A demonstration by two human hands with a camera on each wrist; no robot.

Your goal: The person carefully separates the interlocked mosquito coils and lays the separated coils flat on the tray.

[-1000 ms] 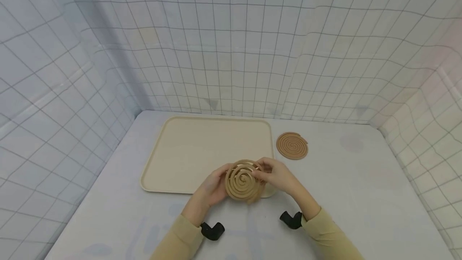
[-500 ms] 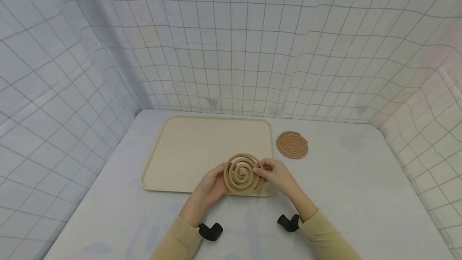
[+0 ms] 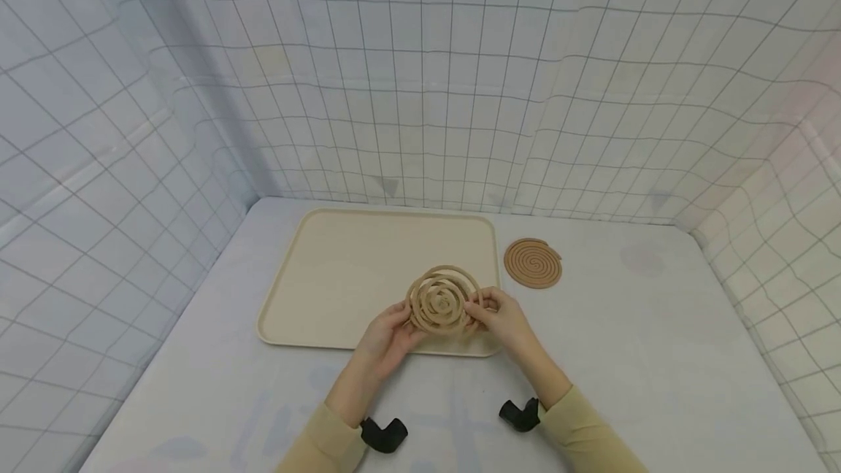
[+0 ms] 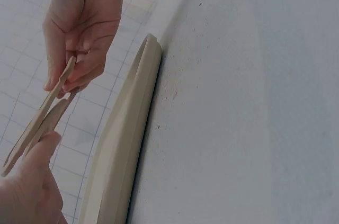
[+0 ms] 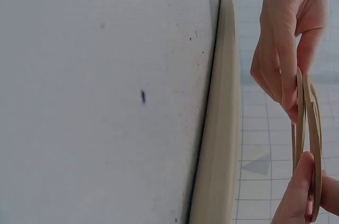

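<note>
A pale tan mosquito coil (image 3: 442, 304) is held above the tray's near right corner. Its windings stand unevenly apart, with the outer ring lifted from the inner turns. My left hand (image 3: 386, 341) grips its left side, and my right hand (image 3: 504, 318) pinches the right edge between thumb and fingers. Edge-on in the left wrist view, the coil (image 4: 39, 117) looks like two thin layers spread apart. Several layers of the coil (image 5: 314, 128) also show in the right wrist view. Whether this is one coil or two interlocked ones, I cannot tell.
A cream tray (image 3: 348, 276) lies flat on the white-covered table (image 3: 631, 356). Right of the tray lies a browner, flat mosquito coil (image 3: 533, 263). Grid-patterned curtains (image 3: 447, 93) enclose the back and sides. Black wrist mounts (image 3: 384, 435) sit inside both wrists.
Both hands have moved the tan coil slightly away from me. Its windings have spread, and gaps between the outer ring and inner turns are wider. The brown coil stays still.
</note>
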